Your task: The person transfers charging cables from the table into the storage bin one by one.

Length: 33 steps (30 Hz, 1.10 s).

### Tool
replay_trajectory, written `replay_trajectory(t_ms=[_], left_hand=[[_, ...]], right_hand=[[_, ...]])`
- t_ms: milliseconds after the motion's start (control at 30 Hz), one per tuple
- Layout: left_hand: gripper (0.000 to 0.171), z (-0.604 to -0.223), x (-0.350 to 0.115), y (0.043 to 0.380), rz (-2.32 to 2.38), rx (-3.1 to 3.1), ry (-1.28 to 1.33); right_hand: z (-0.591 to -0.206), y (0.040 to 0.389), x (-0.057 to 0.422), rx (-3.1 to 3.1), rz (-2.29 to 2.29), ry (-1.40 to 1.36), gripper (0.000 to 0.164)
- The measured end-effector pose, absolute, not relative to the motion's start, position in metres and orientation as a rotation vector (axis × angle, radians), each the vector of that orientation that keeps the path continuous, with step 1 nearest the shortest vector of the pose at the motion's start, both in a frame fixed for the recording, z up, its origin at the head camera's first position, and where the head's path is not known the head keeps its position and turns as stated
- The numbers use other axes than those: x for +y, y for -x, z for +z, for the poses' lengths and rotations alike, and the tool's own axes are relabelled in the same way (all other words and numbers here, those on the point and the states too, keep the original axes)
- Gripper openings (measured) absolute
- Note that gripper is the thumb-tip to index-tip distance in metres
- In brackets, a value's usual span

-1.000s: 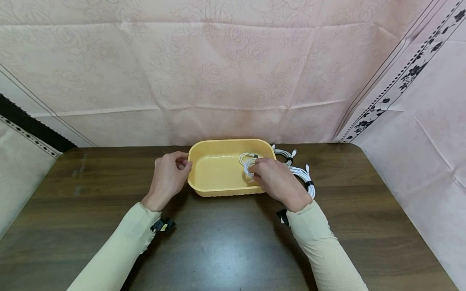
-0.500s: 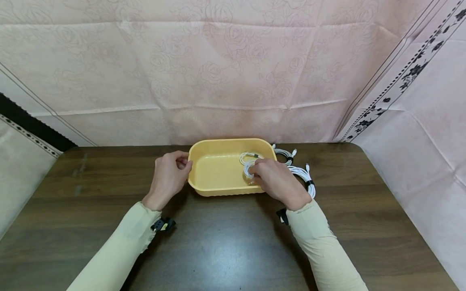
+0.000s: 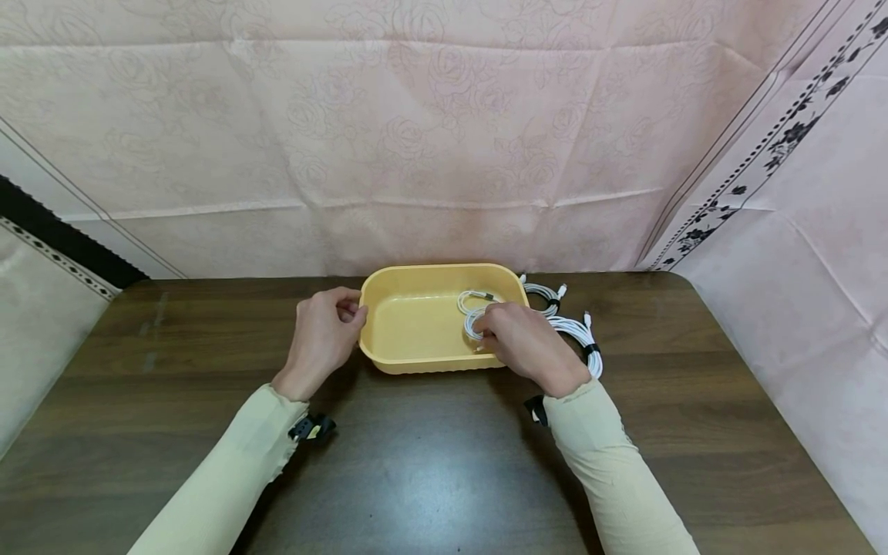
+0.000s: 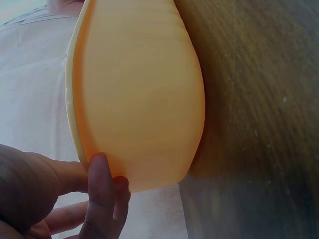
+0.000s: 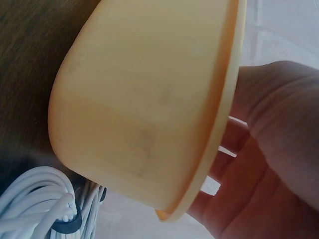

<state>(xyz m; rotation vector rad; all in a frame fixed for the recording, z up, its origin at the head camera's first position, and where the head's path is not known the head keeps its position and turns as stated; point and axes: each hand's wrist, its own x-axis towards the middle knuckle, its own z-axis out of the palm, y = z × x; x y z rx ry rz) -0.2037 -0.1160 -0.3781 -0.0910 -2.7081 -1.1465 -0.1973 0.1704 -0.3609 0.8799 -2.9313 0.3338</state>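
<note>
A yellow plastic tub (image 3: 409, 358) stands at the back of the table in the head view. My left hand (image 3: 322, 335) pinches its left rim, with fingertips against the outer wall in the left wrist view. Over the right rim reaches my right hand (image 3: 530, 339), its fingers down inside the tub. Those fingers hold a coiled white cable (image 3: 469, 320) that lies at the right end of the tub. The right wrist view shows the tub's outer wall (image 5: 144, 99) hiding the fingertips and the held cable.
Outside the tub's right end lie two more white cable coils, a nearer one (image 3: 579, 333) and a farther one (image 3: 544, 291), each with a black strap. Behind the tub, a pale floral cloth (image 3: 416, 154) hangs at the back edge of the brown wooden table (image 3: 416, 462).
</note>
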Motion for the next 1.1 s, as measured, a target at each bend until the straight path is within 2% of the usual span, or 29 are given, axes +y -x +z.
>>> replay_trajectory(t_ms=[1100], left_hand=[[0.024,-0.3788,-0.1161,0.2043,-1.152,-2.715,0.082]], right_hand=[[-0.3605,0.2028,0.1756,-2.97,0.583,-0.94,0.047]])
